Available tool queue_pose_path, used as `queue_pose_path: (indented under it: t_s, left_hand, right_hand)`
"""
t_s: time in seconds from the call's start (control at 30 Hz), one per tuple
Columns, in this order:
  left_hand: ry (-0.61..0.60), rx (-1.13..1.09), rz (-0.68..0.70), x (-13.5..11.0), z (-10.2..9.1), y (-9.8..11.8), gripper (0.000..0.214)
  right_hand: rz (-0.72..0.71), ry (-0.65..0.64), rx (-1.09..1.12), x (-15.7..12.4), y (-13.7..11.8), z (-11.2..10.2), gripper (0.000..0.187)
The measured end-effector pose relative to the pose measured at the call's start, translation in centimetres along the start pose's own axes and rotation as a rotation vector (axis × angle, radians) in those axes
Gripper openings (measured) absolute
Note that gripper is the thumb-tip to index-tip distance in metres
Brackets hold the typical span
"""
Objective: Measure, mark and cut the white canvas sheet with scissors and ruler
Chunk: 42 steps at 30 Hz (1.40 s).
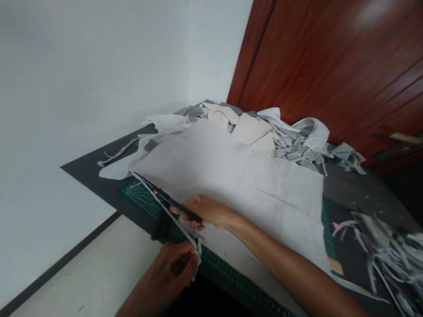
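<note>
Right hand: the right hand (206, 212) lies closed around a long black tool (168, 201), which runs along the off-white cloth's left edge;
Left hand: the left hand (170, 266) is closed, pinching the near end of a narrow cloth strip (187, 237);
Cloth: a large off-white cloth (224, 185) lies spread on a green cutting mat (142, 200), the strip still joined along its left edge;
Table: a dark tabletop (95, 176) bears the mat;
Far end: a heap of grey and white cloth scraps (280, 136) sits beyond the cloth;
Near right: a tangle of cut strips (386, 251) lies on the tabletop;
Surroundings: a white wall (99, 79) stands left, a reddish wooden door (330, 66) right.
</note>
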State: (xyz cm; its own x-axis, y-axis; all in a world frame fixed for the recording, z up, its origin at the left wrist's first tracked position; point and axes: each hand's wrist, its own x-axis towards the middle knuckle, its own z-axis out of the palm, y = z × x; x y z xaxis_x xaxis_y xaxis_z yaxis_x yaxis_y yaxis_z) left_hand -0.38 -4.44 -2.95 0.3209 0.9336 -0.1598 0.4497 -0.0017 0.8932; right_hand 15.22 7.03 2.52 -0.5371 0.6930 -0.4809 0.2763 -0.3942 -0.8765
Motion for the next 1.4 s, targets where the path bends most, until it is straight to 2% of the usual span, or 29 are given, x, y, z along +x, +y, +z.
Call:
queue_pose_path:
  t_s: [0.17,0.47,0.8,0.93,1.07,1.23,1.4]
  left_hand:
    - [0.022,0.0,-0.002,-0.1,0.1,0.0,0.039]
    - [0.002,0.107,0.045,0.2,-0.1,1.9,0.035]
    - [0.009,0.13,0.063,-0.1,0.2,1.0,0.033]
    - [0.033,0.099,0.11,-0.1,0.4,0.6,0.031]
    - [0.003,0.095,0.14,0.1,0.2,1.3,0.029]
    - [-0.058,0.122,0.117,0.2,-0.1,2.3,0.029]
    - [-0.074,0.131,0.088,0.1,0.0,2.4,0.031]
  right_hand:
    - [0.001,-0.015,-0.02,0.5,0.3,0.1,0.057]
    - [0.104,-0.034,0.079,0.9,-1.2,1.3,0.062]
    - [0.158,-0.169,0.236,0.9,-1.0,2.0,0.062]
    - [0.167,-0.111,0.194,0.8,-1.0,3.0,0.058]
    - [0.162,-0.068,0.169,0.7,-1.1,3.5,0.054]
    - [0.181,-0.054,0.22,1.1,-0.9,3.0,0.056]
    - [0.147,-0.015,0.17,1.7,-1.0,2.4,0.055]
